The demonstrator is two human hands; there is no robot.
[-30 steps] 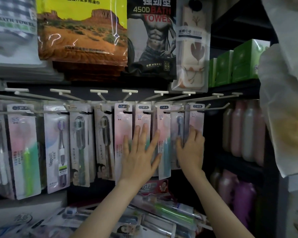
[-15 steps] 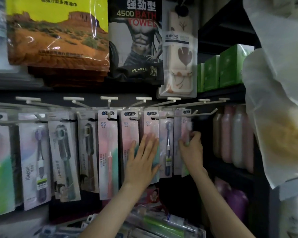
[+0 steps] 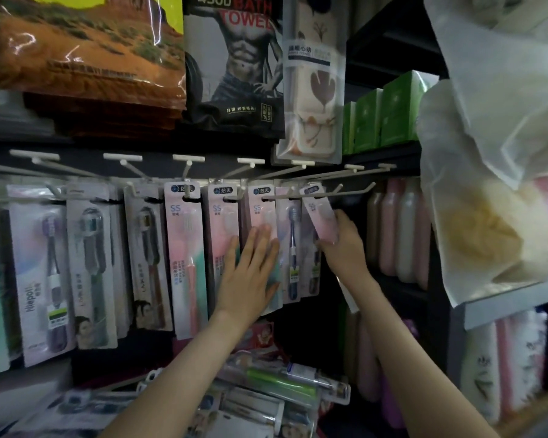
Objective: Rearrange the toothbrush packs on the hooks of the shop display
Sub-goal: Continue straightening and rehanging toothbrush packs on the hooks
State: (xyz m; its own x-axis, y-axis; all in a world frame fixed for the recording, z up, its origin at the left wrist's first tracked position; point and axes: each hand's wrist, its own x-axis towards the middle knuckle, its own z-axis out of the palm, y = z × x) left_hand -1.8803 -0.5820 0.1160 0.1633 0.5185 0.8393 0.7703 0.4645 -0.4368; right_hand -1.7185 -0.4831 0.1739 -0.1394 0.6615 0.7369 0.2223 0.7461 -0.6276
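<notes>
Up top hang an orange desert-print pack (image 3: pixel 83 49), a black bath towel pack (image 3: pixel 234 67) and a clear leaf-patterned pouch (image 3: pixel 314 83) — rightward, green boxes (image 3: pixel 396 109) on a dark shelf (image 3: pixel 383 153), pink and pale bottles (image 3: pixel 396 229) beneath, a translucent plastic bag (image 3: pixel 494 153) nearest.

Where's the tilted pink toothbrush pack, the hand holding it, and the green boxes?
Tilted pink toothbrush pack (image 3: pixel 321 216): head view, pink front.
Right hand (image 3: pixel 345 248): head view, its back.
Green cardboard boxes (image 3: pixel 398 109): head view, tallest box's front.
</notes>
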